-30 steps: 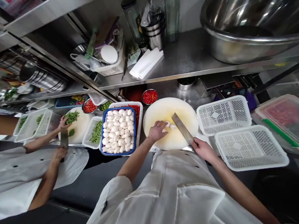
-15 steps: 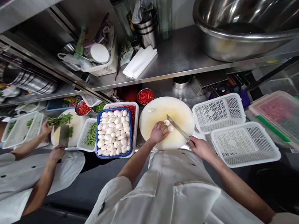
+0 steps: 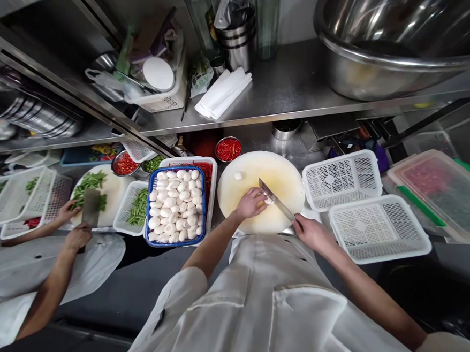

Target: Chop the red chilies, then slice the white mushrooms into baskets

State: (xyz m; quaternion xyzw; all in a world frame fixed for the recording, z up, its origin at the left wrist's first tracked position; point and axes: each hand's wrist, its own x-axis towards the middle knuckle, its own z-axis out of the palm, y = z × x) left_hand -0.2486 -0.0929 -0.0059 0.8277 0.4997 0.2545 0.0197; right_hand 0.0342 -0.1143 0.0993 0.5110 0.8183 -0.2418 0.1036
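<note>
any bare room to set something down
The steel shelf is bare between the white folded bundle and the large round steel bowl. On the round white cutting board, the strip between the steel cleaver and the right rim is bare. Crowded: left of it, around the blue plastic basket of white mushrooms.

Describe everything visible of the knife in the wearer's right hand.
The knife has a long, grey, metallic-looking blade, appearing narrow from this angle. The right hand grips its mostly hidden handle. The blade slants forward and left over the round board, beside the left hand. Whether it touches the board is unclear.
</note>
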